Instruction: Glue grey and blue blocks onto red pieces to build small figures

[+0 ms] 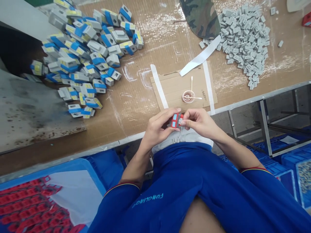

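Left hand (159,126): thumb and fingers curl partway, gripping a red toy (174,120) between them. Right hand (198,123): thumb and forefinger nearly meet, pinching a small grey piece (180,120) at the toy's side. Toy is between both hands, by the near edge of the table (136,100)

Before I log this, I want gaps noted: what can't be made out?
Head view: red piece, partly covered by the left hand.
Head view: grey part at the right fingers, too small to tell if separate.
Head view: print on the cardboard, too small to read.
Head view: red item, cut by the right edge.
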Motion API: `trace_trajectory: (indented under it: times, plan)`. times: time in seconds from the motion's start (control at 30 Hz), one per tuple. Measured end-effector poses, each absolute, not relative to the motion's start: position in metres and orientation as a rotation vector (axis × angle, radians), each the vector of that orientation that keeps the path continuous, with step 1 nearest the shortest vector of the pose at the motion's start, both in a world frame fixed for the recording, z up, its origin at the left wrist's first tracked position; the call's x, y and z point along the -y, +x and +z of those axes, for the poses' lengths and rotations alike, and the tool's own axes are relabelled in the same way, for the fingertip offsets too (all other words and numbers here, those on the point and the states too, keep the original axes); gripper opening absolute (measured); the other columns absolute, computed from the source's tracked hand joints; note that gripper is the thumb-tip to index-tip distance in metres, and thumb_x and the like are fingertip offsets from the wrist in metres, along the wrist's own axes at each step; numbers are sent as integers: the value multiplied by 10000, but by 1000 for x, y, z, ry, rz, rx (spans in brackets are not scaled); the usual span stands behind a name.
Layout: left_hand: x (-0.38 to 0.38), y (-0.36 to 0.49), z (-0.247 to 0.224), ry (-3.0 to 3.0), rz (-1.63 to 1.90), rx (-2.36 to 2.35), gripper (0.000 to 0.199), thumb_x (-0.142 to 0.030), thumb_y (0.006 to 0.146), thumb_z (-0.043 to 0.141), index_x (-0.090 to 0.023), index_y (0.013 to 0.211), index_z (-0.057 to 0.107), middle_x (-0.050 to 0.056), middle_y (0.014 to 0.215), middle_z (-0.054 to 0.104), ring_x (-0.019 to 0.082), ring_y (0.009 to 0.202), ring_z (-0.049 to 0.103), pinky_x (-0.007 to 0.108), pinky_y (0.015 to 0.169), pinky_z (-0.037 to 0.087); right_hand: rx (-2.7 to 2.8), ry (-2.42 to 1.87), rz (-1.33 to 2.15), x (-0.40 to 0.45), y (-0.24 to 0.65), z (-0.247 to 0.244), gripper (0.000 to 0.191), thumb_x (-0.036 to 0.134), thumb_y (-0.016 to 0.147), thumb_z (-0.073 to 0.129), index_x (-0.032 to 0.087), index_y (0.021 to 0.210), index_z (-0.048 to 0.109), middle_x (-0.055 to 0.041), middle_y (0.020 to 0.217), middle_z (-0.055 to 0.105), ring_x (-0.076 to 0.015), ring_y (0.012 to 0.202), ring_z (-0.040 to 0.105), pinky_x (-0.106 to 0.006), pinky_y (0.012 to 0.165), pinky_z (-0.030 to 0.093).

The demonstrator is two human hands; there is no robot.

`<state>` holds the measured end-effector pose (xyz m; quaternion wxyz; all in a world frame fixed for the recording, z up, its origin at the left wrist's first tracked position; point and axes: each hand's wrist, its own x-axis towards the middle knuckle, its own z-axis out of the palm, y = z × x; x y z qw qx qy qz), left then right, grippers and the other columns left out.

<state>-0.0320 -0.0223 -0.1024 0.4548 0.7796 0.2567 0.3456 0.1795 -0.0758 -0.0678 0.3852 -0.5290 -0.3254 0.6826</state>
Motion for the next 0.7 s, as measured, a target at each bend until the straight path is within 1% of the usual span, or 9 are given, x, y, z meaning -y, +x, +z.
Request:
trace_trajectory:
  times: [0.13,0.27,0.37,0.43,0.5,0.6,0.7]
  plan:
    - [21,-31,-103,1939,909,-615,620,-434,897,884,-244,1459,703,151,1335,794,271,1231,776,399,1040,652,862,-1346,1708,78,181,-63,492,582,762,950,176,742,673,20,654,666,-108,591,575,-252,582,471]
    - [21,-33,-106,1888,903,-650,665,-464,865,911,-304,1478,707,163,1437,735,276,1241,761,401,992,660,954,-1404,1592,83,180,-54,423,551,830,909,187,801,695,9,742,708,-118,653,595,-260,620,487]
    - [22,-35,-109,1697,887,-568,698,-486,882,894,-333,1526,674,149,1364,782,279,1218,785,399,1012,661,1044,-1416,1473,86,176,-50,335,479,897,863,193,833,703,-2,795,742,-134,709,647,-275,681,526]
    - [23,-35,-110,1570,893,-549,641,-469,934,851,-339,1535,669,147,1357,796,277,1199,805,380,990,677,1103,-1419,1408,86,173,-48,280,431,933,825,198,840,700,-4,795,745,-139,720,657,-274,681,523]
    - [25,-34,-108,1501,887,-566,619,-415,962,831,-343,1550,653,152,1401,783,269,1183,818,349,952,693,1150,-1422,1363,85,171,-47,236,388,954,796,203,844,701,-4,800,749,-140,721,658,-271,674,518]
    - [25,-33,-104,1475,857,-584,676,-359,942,858,-322,1576,627,159,1391,789,249,1123,835,313,913,700,1201,-1414,1326,84,171,-46,189,350,966,777,206,857,720,-10,830,768,-143,740,674,-275,692,533]
    - [23,-33,-102,1477,847,-611,661,-338,932,869,-303,1555,652,158,1371,798,240,1108,834,298,903,698,1217,-1414,1297,83,170,-46,174,332,974,770,208,859,728,-14,841,774,-147,758,691,-280,714,552]
